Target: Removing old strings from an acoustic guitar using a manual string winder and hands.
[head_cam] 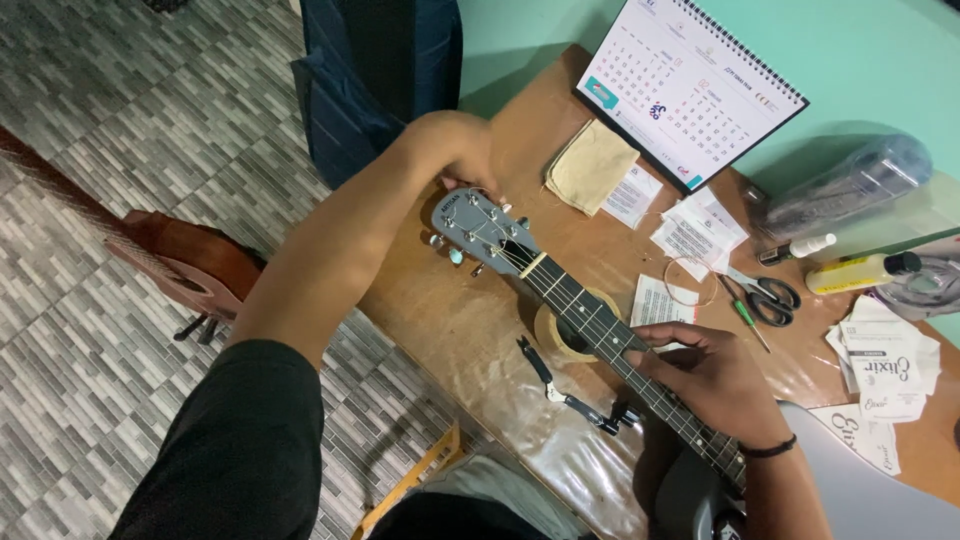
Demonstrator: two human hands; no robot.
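- Guitar headstock [478, 228], grey, lies over the bench's [450, 330] left edge area, neck [590, 320] running diagonally down-right toward the person; body mostly out of frame at bottom right.
- Neck rests on a roll of tape [560, 335] acting as a cradle, near the bench's front edge.
- Left hand [462, 150] is at the far tip of the headstock, fingers curled over the top end; looks like it's pinching a tuner or string end there, but the actual contact is hidden behind the knuckles, so can't tell which.
- Right hand [705, 375] is on the fretboard, fingers bent and pressing down on the strings mid-neck; black band on the wrist.
- Cutters/pliers [560, 385] lie just beside the neck on the front side, untouched.
- Scissors [765, 298], small screwdriver [748, 320], a coiled string [692, 282], string packets [690, 235], cloth [590, 165], bottles [860, 272] and calendar [690, 85] sit toward the back-right corner.
- A second guitar [170, 255] stands on the floor left of the bench.
- Risks, my read:
  - Tape roll is a narrow support; sideways push at the headstock could roll the neck off it.
  - If the right hand lifts, string slack could jump off the post.
  - Overtightening: string may snap, face is directly above.
  - Loose string end near the left fingers can prick.
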